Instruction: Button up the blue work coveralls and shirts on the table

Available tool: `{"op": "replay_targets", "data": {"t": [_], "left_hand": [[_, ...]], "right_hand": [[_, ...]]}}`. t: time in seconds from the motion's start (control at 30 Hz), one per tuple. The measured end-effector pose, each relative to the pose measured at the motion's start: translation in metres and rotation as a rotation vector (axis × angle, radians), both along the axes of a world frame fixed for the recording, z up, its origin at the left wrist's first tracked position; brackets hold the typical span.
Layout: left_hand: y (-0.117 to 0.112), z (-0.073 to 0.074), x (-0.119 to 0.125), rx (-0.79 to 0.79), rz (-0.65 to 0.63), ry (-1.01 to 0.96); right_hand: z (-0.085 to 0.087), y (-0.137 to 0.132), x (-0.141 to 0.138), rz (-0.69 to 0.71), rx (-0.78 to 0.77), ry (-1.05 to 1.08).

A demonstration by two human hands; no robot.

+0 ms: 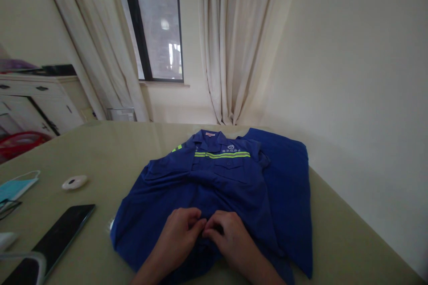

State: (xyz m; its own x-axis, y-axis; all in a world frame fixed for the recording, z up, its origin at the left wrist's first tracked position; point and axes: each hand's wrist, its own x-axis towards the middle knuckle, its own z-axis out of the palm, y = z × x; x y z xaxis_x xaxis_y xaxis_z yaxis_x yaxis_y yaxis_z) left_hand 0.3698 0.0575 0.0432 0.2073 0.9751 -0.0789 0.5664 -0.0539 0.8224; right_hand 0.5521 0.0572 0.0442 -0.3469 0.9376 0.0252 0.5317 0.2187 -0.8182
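A blue work shirt (234, 189) with a yellow-green reflective stripe lies on the table, its collar toward the far edge. Over its lower front, my left hand (180, 229) and my right hand (229, 234) meet with thumbs and fingertips nearly touching. Both are closed in a pinch on the shirt's cloth near the front opening. Any button between the fingertips is hidden. The shirt's left-side sleeve is folded across the body. Under its right side lies another folded blue cloth (292, 187).
To the left on the table (110, 156) are a black tablet or phone (62, 236), a small white oval object (74, 182), a blue face mask (18, 186) and a white cable (36, 256). A wall (361, 98) runs along the right; curtains (230, 44) hang behind.
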Motion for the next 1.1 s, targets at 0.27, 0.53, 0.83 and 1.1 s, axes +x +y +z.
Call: {"op": "replay_targets", "data": {"t": [0.27, 0.53, 0.83, 1.1], "left_hand": [[0.0, 0.005, -0.002, 0.03, -0.047, 0.063], [0.007, -0.001, -0.02, -0.208, -0.079, -0.114], [0.01, -0.004, -0.028, -0.366, -0.054, -0.23], [0.008, 0.002, -0.014, -0.17, -0.07, -0.127]], "right_hand": [[-0.003, 0.001, -0.003, -0.06, -0.042, -0.01], [0.004, 0.001, 0.0, -0.034, -0.079, 0.057], [0.011, 0.002, 0.005, 0.087, 0.036, 0.069], [0.003, 0.002, 0.004, 0.118, 0.139, -0.041]]}}
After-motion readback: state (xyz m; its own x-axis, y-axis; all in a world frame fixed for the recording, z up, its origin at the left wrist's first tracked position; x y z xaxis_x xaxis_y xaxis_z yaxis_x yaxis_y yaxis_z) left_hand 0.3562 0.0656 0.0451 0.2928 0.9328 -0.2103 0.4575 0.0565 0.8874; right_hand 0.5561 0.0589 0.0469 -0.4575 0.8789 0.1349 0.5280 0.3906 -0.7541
